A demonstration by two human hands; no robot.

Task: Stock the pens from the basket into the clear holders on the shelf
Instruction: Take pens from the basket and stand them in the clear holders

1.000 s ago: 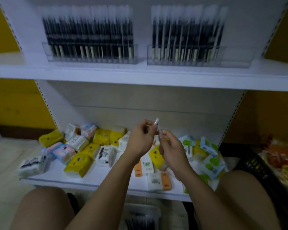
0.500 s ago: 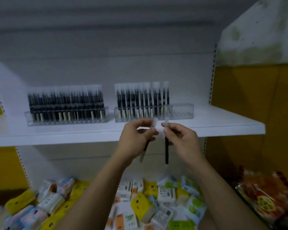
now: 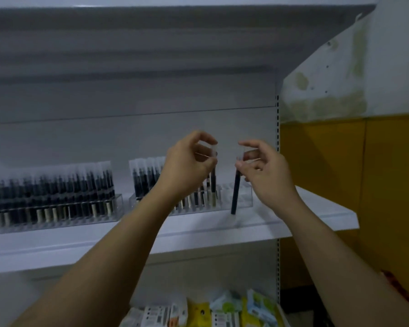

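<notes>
A small shop: white display shelving (image 3: 316,214) on a slotted upright (image 3: 278,138), clear holders (image 3: 118,204) packed with identical pens (image 3: 57,182), packaged goods (image 3: 222,312) below.

You've got clear glossy plastic holders (image 3: 244,199), dark matt pens (image 3: 57,187), frosted translucent caps (image 3: 104,167), smooth white-painted shelf (image 3: 316,215).

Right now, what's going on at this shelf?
A person is stocking pens. The left hand pinches a first pen by its clear cap at the edge of the row in the right-hand clear holder. The right hand pinches a second pen, hanging before that holder's empty end, not yet slotted. The left-hand holder on the white shelf looks full.
</notes>
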